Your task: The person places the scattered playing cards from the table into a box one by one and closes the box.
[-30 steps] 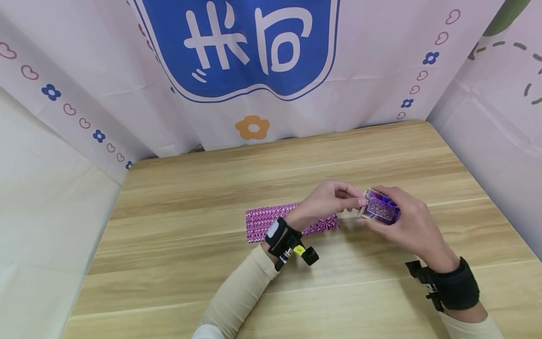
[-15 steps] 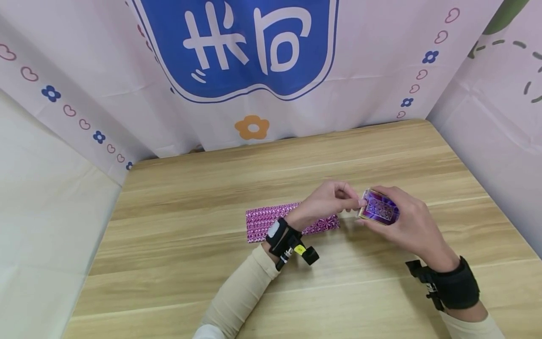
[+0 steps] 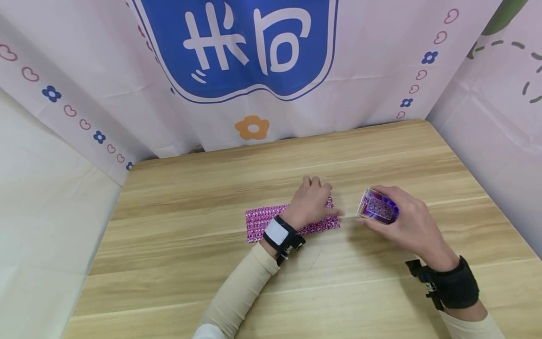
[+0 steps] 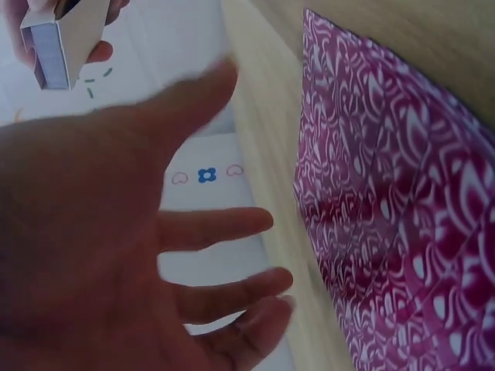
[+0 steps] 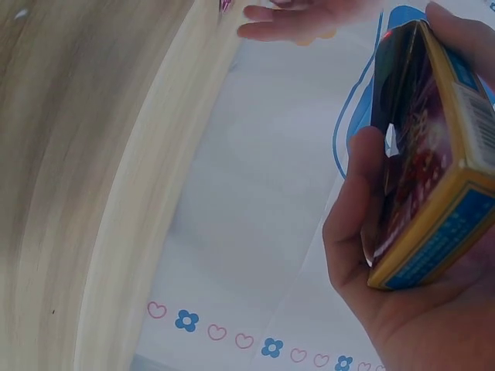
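My right hand (image 3: pixel 410 221) grips a small card box (image 3: pixel 379 207), purple with gold edges, thumb and fingers round its sides. In the left wrist view one end of the card box (image 4: pixel 66 42) shows a pale grey face within the white walls; I cannot tell what that is. My left hand (image 3: pixel 310 202) is above a flat magenta-and-white patterned strip (image 3: pixel 264 223) on the table, fingers spread and holding nothing. Seen from the left wrist, the patterned strip (image 4: pixel 387 178) has thin lines across it and a layered edge, like overlapping cards. The hand covers part of it.
The wood-grain table (image 3: pixel 190 278) spreads around both hands. White printed cloth (image 3: pixel 372 61) with a blue emblem hangs behind the table's far edge, and more cloth stands at both sides. Each wrist wears a black strap (image 3: pixel 457 285) with a small camera.
My left hand has let go of the box's left end and moved left over the patterned strip, its fingers spreading. The right hand and the card box have stayed almost still.
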`<action>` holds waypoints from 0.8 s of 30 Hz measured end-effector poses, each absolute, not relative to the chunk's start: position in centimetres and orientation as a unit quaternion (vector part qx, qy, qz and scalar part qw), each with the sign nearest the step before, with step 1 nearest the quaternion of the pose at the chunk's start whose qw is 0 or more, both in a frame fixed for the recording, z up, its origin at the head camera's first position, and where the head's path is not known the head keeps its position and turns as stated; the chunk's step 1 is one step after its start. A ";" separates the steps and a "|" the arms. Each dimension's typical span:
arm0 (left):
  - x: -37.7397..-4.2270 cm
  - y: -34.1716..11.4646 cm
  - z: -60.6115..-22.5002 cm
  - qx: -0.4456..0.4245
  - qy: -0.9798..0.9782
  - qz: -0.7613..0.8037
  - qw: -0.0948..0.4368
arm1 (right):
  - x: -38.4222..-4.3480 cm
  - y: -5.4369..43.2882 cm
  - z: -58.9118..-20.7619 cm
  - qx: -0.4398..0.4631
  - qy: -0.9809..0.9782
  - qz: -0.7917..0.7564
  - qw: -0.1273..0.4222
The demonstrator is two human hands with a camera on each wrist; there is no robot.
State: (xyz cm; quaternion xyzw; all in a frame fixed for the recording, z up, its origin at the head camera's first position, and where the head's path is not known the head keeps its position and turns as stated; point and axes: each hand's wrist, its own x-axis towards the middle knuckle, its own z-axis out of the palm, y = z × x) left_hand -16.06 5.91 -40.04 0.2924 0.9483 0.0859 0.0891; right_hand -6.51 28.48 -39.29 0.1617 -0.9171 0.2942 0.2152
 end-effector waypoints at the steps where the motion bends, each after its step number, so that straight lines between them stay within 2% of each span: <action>1: -16.1 5.8 -40.1 0.296 0.947 0.076 0.100 | -6.5 28.5 -39.3 0.161 -0.917 0.294 0.214; 6: -16.2 5.3 -40.1 0.304 0.942 0.040 0.139 | -6.5 28.5 -39.3 0.162 -0.918 0.293 0.211; 11: -16.4 5.3 -40.2 0.314 0.939 0.034 0.139 | -6.6 28.4 -39.5 0.167 -0.917 0.297 0.209; 16: -16.4 5.5 -40.3 0.318 0.934 0.087 0.135 | -6.6 28.4 -39.5 0.169 -0.916 0.297 0.210; 21: -16.4 5.2 -39.7 0.340 0.910 0.152 0.180 | -6.6 28.4 -39.5 0.175 -0.915 0.297 0.211; 24: -16.4 5.2 -39.0 0.341 0.891 0.231 0.188 | -6.6 28.5 -39.5 0.180 -0.913 0.298 0.212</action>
